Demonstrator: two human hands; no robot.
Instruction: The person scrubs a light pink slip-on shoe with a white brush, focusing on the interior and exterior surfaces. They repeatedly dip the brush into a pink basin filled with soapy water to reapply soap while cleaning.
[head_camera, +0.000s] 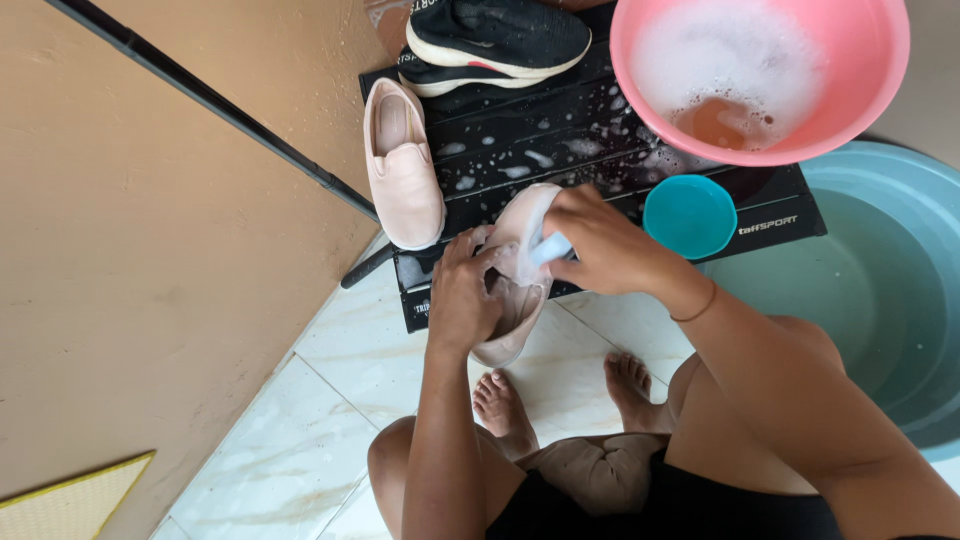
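My left hand grips a pale pink slip-on shoe by its opening, holding it over the front edge of a black slatted folding table. Closed around a light blue brush, my right hand presses it against the soapy upper of that shoe. The matching pink shoe lies flat on the table's left end. Foam flecks dot the table slats.
A pink basin of foamy water sits at the table's back right, a small teal bowl in front of it. A large blue-grey tub stands to the right. Black sneakers rest at the back. A dark pole leans along the tan wall.
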